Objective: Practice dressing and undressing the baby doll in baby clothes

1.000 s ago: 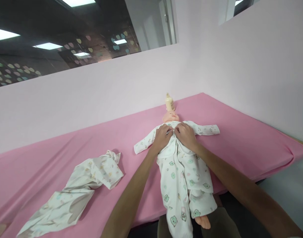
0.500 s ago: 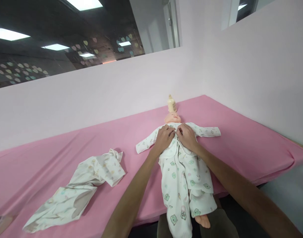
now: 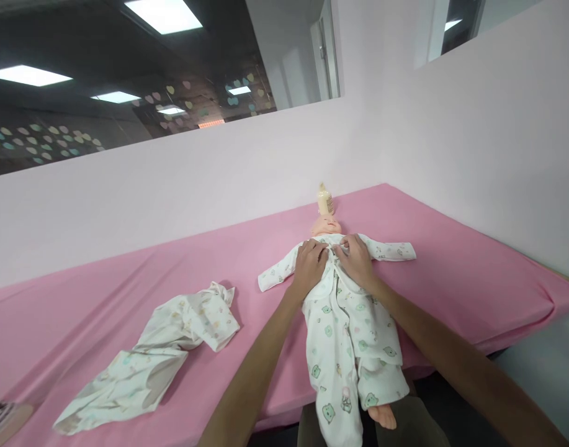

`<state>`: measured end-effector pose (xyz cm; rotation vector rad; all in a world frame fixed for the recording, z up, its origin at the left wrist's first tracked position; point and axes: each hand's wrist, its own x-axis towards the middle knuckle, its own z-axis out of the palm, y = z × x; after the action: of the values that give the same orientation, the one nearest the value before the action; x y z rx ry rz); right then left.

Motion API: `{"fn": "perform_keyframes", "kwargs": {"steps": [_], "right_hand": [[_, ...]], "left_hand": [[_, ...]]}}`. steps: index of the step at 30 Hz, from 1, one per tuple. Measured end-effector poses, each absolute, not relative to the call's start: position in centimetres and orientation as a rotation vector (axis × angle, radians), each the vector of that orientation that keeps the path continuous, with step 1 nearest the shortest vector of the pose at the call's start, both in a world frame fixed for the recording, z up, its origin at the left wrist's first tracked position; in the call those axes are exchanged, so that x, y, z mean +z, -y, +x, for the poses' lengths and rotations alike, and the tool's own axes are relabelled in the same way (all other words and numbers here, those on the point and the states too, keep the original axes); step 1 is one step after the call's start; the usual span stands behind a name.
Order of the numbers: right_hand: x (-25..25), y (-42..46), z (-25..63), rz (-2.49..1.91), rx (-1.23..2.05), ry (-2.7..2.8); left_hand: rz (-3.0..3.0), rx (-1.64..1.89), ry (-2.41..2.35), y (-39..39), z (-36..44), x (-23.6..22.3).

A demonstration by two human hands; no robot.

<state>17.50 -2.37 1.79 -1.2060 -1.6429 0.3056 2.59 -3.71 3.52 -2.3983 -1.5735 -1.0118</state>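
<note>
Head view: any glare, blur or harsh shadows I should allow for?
Head view: white rectangular ceiling lights glare against the dark upper background; soft shadow beside the loose white printed garment; label on the pale-yellow bottle unreadable; left hand and right hand evenly lit, fingertip detail soft.

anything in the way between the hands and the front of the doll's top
Nothing visible: the left hand and right hand both touch the top at the chest. The bottle stands beyond the doll's head, and the loose garment lies off to the left.
</note>
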Motion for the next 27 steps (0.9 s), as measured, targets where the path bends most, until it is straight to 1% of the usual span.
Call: {"fn": "perform_keyframes", "kwargs": {"steps": [2,4,7,12,16,22,25,27], "right_hand": [[1.8,3.7,17.1,-1.219,0.146,1.665],[1.7,5.0,16.7,-1.230,0.066,1.756],[1.4,6.3,16.4,-1.300,0.027,1.817],[1.2,6.2,16.9,-1.352,0.067,1.795],[1.2,6.4,17.1,-1.393,-0.006,1.843],[1.8,7.7,16.9,-1.521,-0.337,2.029],[2.0,7.3,17.1,-1.545,-0.291,2.033],[1.9,6.7,17.5,-1.522,-0.112,1.986]], "left_hand": [[-2.387,-1.062,1.655,3.8,2.6,3.5],[-2.403,-1.104,1.711,3.7,2.5,3.5],[-2.413,-1.132,1.735,3.6,2.4,3.4],[-2.351,-1.136,1.707,4.4,2.5,3.5],[-2.473,-1.017,1.499,6.1,2.7,4.0],[-2.553,-0.911,1.462,7.2,2.7,4.2],[-2.560,-0.904,1.469,7.3,2.7,4.0],[-2.574,-0.923,1.483,7.3,2.6,4.0]]}}
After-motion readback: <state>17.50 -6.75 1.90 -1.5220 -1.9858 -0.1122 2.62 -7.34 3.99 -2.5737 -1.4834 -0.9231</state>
